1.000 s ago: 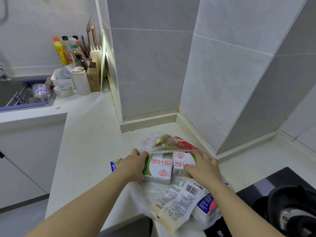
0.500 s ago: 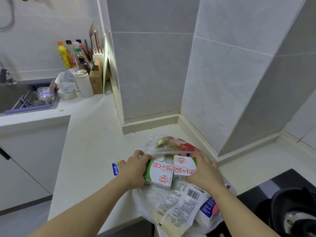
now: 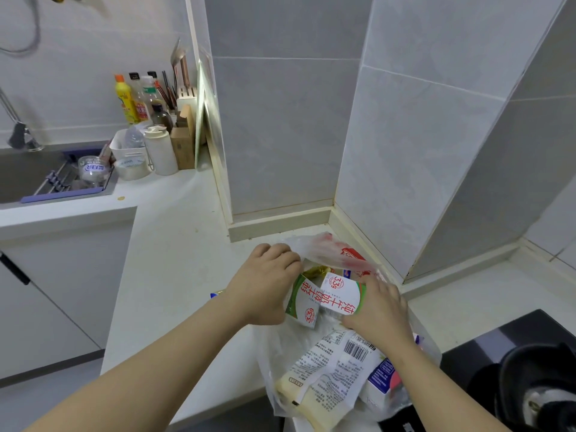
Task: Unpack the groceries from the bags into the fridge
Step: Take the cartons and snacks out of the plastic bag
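Two white-and-green milk cartons with red print lie on an open clear plastic bag (image 3: 282, 347) on the white counter. My left hand (image 3: 268, 283) grips the left carton (image 3: 304, 302). My right hand (image 3: 378, 310) holds the right carton (image 3: 341, 296), which is tilted up over the left one. A cream packet with a barcode (image 3: 327, 375) lies in the bag nearer to me. A blue-and-white box (image 3: 378, 378) sits beside it. A second clear bag with red print (image 3: 336, 252) lies behind the cartons.
A black hob with a dark pot (image 3: 536, 388) is at the lower right. The sink (image 3: 28, 176) with a rack is far left. Bottles, a white jug (image 3: 160, 151) and a knife block (image 3: 184, 141) stand at the back left. Tiled walls close the corner behind.
Both hands have lifted the cartons; the right carton has tipped up and now overlaps the left one. The red-printed bag behind has shifted back. The camera has moved slightly.
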